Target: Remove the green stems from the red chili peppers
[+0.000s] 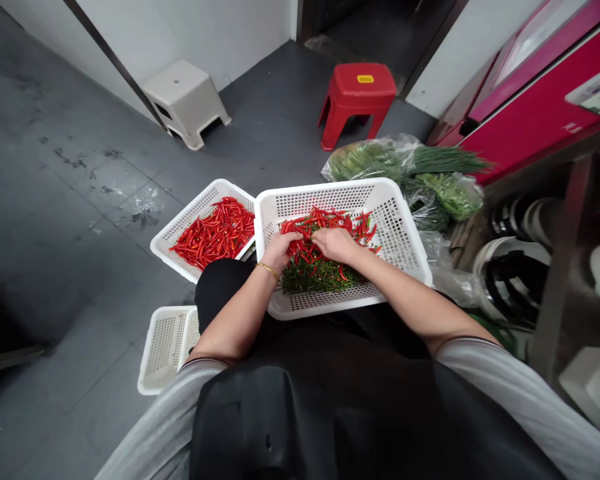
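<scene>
A white perforated basket (pixel 395 220) rests on my lap, holding red chillies with stems (pixel 353 223) and a heap of green stems (pixel 320 277). My left hand (pixel 279 250) and my right hand (pixel 334 243) are both down in the chillies, close together, fingers curled round some of them. A gold bracelet circles my left wrist. To the left on the floor, a second white basket (pixel 180 230) holds stemless red chillies (pixel 215 233).
A third white basket (pixel 165 347) lies by my left knee. A beige stool (pixel 187 100) and a red stool (pixel 357 97) stand further back. Bagged green vegetables (pixel 430 180) lie right of the basket. Metal shelving with pots (pixel 520 267) stands at right.
</scene>
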{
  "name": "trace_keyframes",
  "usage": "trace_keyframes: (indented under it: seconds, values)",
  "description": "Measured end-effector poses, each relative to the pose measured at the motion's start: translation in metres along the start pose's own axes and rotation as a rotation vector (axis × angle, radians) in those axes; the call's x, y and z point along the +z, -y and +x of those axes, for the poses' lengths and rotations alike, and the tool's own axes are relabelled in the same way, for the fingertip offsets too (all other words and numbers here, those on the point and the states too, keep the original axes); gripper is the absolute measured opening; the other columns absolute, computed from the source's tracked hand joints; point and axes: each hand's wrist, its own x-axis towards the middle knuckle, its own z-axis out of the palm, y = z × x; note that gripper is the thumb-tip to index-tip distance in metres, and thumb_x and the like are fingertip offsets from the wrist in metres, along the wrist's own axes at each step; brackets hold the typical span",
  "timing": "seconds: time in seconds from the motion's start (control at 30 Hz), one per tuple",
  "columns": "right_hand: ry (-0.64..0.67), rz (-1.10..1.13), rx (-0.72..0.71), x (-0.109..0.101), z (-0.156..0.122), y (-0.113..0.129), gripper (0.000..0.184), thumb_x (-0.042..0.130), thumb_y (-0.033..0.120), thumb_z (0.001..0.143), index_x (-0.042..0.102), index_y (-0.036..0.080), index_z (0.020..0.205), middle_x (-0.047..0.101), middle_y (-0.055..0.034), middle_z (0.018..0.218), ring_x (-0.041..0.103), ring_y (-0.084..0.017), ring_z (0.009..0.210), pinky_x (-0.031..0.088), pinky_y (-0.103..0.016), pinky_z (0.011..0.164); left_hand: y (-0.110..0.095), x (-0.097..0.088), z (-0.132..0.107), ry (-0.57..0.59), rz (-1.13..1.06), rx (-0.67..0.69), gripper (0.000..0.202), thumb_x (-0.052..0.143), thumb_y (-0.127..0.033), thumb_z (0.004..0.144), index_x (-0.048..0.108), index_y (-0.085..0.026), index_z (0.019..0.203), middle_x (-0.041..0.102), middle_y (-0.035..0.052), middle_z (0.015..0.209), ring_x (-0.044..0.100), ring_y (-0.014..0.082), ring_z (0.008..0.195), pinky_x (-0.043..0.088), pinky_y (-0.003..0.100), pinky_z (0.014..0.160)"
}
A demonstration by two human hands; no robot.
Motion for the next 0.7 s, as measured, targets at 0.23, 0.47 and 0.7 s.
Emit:
trace_keyframes:
  seconds: [0.23,0.47,0.7]
  values:
    - [0.391,0.045,-0.479,-0.009,-0.019,0.009,0.025,0.05,0.026,0.092,0.074,0.023,0.099,0.073,-0.0066,0.091,0.066,-0.02,0.081,0.044,-0.03,0.071,-0.005,0.004,-0.01,0.19,0.192,-0.015,0.034,0.076,-0.004,0.043,0.066,-0.011,0.074,0.067,0.0019,0.064,0.065,0.018,0.067,0.051,0.029,0.065]
    - [0.096,-0.144,-0.041,-0.006,0.069,-0.012,0.042,0.033,0.028,0.099,0.065,0.013,0.122,0.058,-0.0224,0.126,0.063,-0.028,0.099,0.047,-0.035,0.078,-0.025,-0.006,-0.002,0.028,0.003,0.226,0.032,0.075,-0.008,0.048,0.064,-0.013,0.077,0.065,-0.0007,0.065,0.062,0.0142,0.062,0.052,0.03,0.068]
    - [0.132,-0.064,0.024,-0.011,0.074,-0.033,0.028,0.049,0.016,0.089,0.071,0.009,0.104,0.069,-0.0193,0.107,0.065,-0.028,0.098,0.046,-0.033,0.083,-0.018,-0.003,-0.001,0.039,0.044,0.095,0.032,0.076,-0.009,0.047,0.061,-0.013,0.075,0.068,0.0027,0.069,0.065,0.0176,0.065,0.05,0.027,0.056]
